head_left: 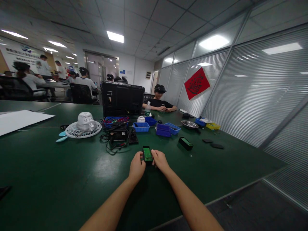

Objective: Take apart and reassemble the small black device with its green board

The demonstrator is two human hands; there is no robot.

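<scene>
Between my two hands, low over the green table (pixel 96 189), is a small black case with a green circuit board (pixel 147 154) in it. My left hand (pixel 137 165) grips its left side with curled fingers. On the opposite side my right hand (pixel 160 161) closes around the case, its thumb near the upper edge. The undersides of the fingers are hidden. A second black case with a green board (pixel 185 143) lies on the table to the right of my hands.
A white fan head (pixel 83 127), a black power unit with cables (pixel 117 134), blue bins (pixel 141 127) and a metal dish (pixel 190 124) stand beyond my hands. Flat black pieces (pixel 217 146) lie at right. Behind a large black panel (pixel 122 99), people sit; another person (pixel 159 99) sits across the table.
</scene>
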